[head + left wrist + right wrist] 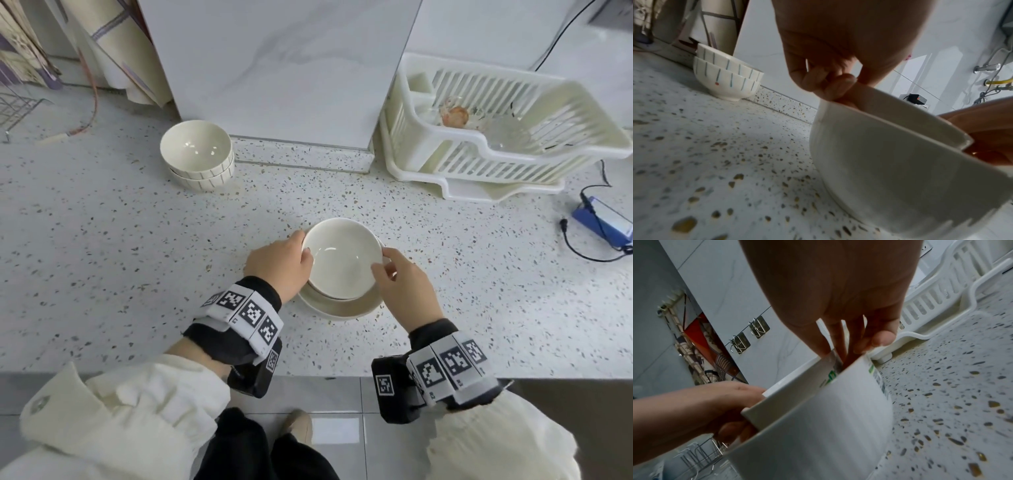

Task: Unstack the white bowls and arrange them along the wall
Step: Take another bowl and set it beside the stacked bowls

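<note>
Head view shows the left hand (279, 265) gripping the rim of the top white bowl (342, 257), which sits tilted in the lower white bowl (342, 308) mid-desk (137, 257). The right hand (404, 287) pinches the rims. Best to steady the lower bowl and lift the upper straight up. Both look glossy, plain and smooth.

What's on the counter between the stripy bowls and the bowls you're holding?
Nothing: only bare speckled counter lies between the striped bowls and the white bowls, seen in the head view.
</note>
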`<act>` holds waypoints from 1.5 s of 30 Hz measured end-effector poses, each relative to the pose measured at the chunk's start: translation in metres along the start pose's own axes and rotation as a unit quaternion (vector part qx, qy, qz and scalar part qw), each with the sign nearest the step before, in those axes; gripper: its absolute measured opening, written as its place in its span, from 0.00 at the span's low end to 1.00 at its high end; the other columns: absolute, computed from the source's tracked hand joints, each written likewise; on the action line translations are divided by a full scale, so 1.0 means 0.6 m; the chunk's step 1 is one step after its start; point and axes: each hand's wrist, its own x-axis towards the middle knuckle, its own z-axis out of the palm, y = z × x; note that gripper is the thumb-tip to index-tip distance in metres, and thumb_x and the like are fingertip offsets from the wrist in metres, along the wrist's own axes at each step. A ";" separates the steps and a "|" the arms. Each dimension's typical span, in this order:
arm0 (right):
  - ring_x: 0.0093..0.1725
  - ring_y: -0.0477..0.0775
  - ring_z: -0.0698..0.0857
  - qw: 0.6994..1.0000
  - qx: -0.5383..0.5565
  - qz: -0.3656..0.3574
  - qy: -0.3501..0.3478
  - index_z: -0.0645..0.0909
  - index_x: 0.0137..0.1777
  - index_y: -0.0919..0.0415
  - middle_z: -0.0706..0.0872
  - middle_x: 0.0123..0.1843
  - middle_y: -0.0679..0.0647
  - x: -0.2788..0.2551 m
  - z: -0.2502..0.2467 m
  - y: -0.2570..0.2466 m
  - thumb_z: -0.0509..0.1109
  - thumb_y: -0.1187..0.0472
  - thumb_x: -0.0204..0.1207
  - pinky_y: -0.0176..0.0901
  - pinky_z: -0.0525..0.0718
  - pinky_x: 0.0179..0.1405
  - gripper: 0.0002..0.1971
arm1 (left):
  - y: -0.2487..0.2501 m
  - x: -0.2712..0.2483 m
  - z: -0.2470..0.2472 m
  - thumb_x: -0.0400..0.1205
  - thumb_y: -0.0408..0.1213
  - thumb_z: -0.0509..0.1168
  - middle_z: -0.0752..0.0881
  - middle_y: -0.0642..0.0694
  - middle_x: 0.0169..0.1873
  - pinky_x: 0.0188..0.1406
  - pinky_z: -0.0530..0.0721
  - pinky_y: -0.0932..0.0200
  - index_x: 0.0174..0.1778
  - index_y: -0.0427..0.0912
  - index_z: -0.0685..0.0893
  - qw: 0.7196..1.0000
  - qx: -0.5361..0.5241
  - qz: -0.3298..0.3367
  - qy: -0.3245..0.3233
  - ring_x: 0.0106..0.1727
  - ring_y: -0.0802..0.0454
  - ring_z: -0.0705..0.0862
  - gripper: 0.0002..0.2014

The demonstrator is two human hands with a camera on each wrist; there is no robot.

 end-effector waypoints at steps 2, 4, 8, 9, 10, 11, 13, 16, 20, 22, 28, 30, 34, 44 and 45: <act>0.48 0.60 0.82 1.000 -0.004 -0.003 -0.012 0.77 0.60 0.62 0.83 0.41 0.56 0.002 -0.001 -0.001 0.58 0.57 0.79 0.44 0.77 0.41 0.15 | -0.002 -0.001 0.002 0.83 0.40 0.47 0.68 0.52 0.22 0.28 0.67 0.56 0.61 0.38 0.71 1.000 -0.010 -0.003 0.000 0.29 0.45 0.73 0.15; 0.42 0.59 0.81 1.000 -0.012 -0.008 -0.023 0.76 0.55 0.62 0.83 0.39 0.57 0.005 -0.002 -0.006 0.58 0.56 0.79 0.44 0.76 0.34 0.12 | -0.005 -0.002 0.004 0.83 0.40 0.48 0.70 0.52 0.22 0.24 0.65 0.57 0.60 0.39 0.72 1.000 -0.029 -0.006 0.009 0.29 0.45 0.74 0.15; 0.36 0.64 0.84 0.999 -0.021 -0.023 -0.013 0.69 0.44 0.59 0.79 0.29 0.57 0.014 -0.017 -0.026 0.53 0.60 0.79 0.48 0.78 0.32 0.05 | -0.009 -0.001 -0.008 0.83 0.42 0.49 0.81 0.47 0.29 0.26 0.70 0.56 0.61 0.41 0.73 0.993 -0.113 0.010 0.044 0.32 0.43 0.79 0.15; 0.36 0.65 0.84 0.999 -0.019 -0.026 -0.010 0.68 0.44 0.59 0.79 0.29 0.58 0.018 -0.023 -0.034 0.52 0.62 0.79 0.49 0.79 0.33 0.05 | -0.009 0.000 -0.016 0.83 0.44 0.49 0.83 0.46 0.31 0.29 0.74 0.55 0.62 0.43 0.73 0.987 -0.149 0.018 0.055 0.34 0.43 0.82 0.16; 0.36 0.66 0.84 1.000 -0.014 -0.026 -0.010 0.68 0.45 0.60 0.79 0.29 0.59 0.023 -0.030 -0.044 0.52 0.63 0.78 0.49 0.78 0.33 0.04 | -0.010 0.001 -0.027 0.83 0.46 0.50 0.85 0.47 0.32 0.32 0.79 0.54 0.63 0.45 0.74 0.980 -0.187 0.024 0.066 0.36 0.44 0.84 0.17; 0.34 0.65 0.82 1.000 -0.002 -0.022 -0.010 0.68 0.45 0.61 0.79 0.28 0.59 0.030 -0.037 -0.055 0.52 0.64 0.78 0.48 0.77 0.32 0.04 | -0.011 0.003 -0.039 0.83 0.48 0.50 0.86 0.47 0.32 0.34 0.81 0.53 0.63 0.46 0.75 0.971 -0.225 0.027 0.078 0.36 0.46 0.86 0.18; 0.28 0.59 0.78 0.999 0.035 -0.004 -0.020 0.71 0.46 0.63 0.79 0.26 0.56 0.048 -0.048 -0.080 0.53 0.65 0.77 0.46 0.73 0.29 0.06 | -0.021 0.014 -0.062 0.83 0.48 0.49 0.85 0.50 0.31 0.32 0.80 0.57 0.61 0.45 0.77 0.955 -0.278 0.025 0.104 0.33 0.52 0.84 0.18; 0.23 0.52 0.76 0.995 0.078 0.034 -0.047 0.74 0.52 0.66 0.81 0.26 0.55 0.083 -0.047 -0.117 0.53 0.66 0.76 0.41 0.73 0.26 0.10 | -0.056 0.037 -0.089 0.84 0.46 0.48 0.86 0.50 0.39 0.34 0.76 0.60 0.61 0.44 0.78 0.945 -0.292 0.026 0.146 0.36 0.54 0.81 0.18; 0.22 0.53 0.76 0.988 0.108 0.059 -0.089 0.75 0.53 0.69 0.81 0.27 0.58 0.141 -0.020 -0.166 0.53 0.69 0.75 0.39 0.76 0.22 0.12 | -0.126 0.067 -0.099 0.83 0.40 0.53 0.80 0.46 0.60 0.55 0.78 0.57 0.63 0.43 0.76 0.942 -0.270 0.006 0.197 0.56 0.54 0.79 0.15; 0.21 0.54 0.76 0.983 0.122 0.075 -0.116 0.75 0.52 0.71 0.81 0.26 0.60 0.174 -0.003 -0.188 0.52 0.70 0.75 0.37 0.77 0.19 0.12 | -0.162 0.083 -0.098 0.81 0.38 0.56 0.76 0.44 0.64 0.59 0.73 0.59 0.64 0.42 0.76 0.948 -0.237 -0.013 0.213 0.64 0.50 0.75 0.15; 0.20 0.52 0.79 0.960 0.139 0.165 -0.178 0.67 0.66 0.75 0.80 0.27 0.63 0.259 0.056 -0.229 0.51 0.73 0.76 0.35 0.82 0.14 0.19 | -0.236 0.133 -0.098 0.80 0.36 0.59 0.69 0.42 0.73 0.71 0.65 0.54 0.66 0.38 0.74 0.960 -0.188 -0.038 0.206 0.75 0.46 0.64 0.18; 0.17 0.52 0.81 0.954 0.140 0.188 -0.186 0.64 0.70 0.75 0.81 0.28 0.65 0.276 0.074 -0.234 0.51 0.73 0.77 0.37 0.83 0.14 0.20 | -0.249 0.149 -0.097 0.79 0.38 0.60 0.67 0.41 0.75 0.76 0.61 0.51 0.68 0.39 0.73 0.962 -0.178 -0.037 0.204 0.77 0.45 0.61 0.20; 0.09 0.51 0.80 0.932 0.183 0.244 -0.195 0.59 0.71 0.77 0.81 0.23 0.67 0.295 0.097 -0.231 0.48 0.76 0.78 0.39 0.82 0.10 0.21 | -0.268 0.172 -0.095 0.75 0.48 0.66 0.58 0.37 0.80 0.80 0.54 0.42 0.76 0.38 0.58 0.965 -0.149 -0.047 0.212 0.80 0.39 0.54 0.38; 0.10 0.52 0.82 0.916 0.232 0.276 -0.173 0.54 0.76 0.68 0.80 0.30 0.69 0.315 0.127 -0.226 0.47 0.75 0.78 0.42 0.83 0.11 0.25 | -0.288 0.195 -0.075 0.67 0.52 0.73 0.50 0.36 0.81 0.79 0.58 0.42 0.79 0.39 0.47 0.959 -0.196 -0.080 0.189 0.81 0.39 0.50 0.52; 0.10 0.52 0.81 0.915 0.238 0.277 -0.171 0.55 0.76 0.68 0.80 0.30 0.69 0.315 0.128 -0.226 0.47 0.75 0.78 0.42 0.83 0.11 0.25 | -0.289 0.196 -0.073 0.68 0.52 0.72 0.49 0.36 0.81 0.79 0.59 0.41 0.79 0.38 0.47 0.959 -0.195 -0.079 0.190 0.81 0.39 0.50 0.52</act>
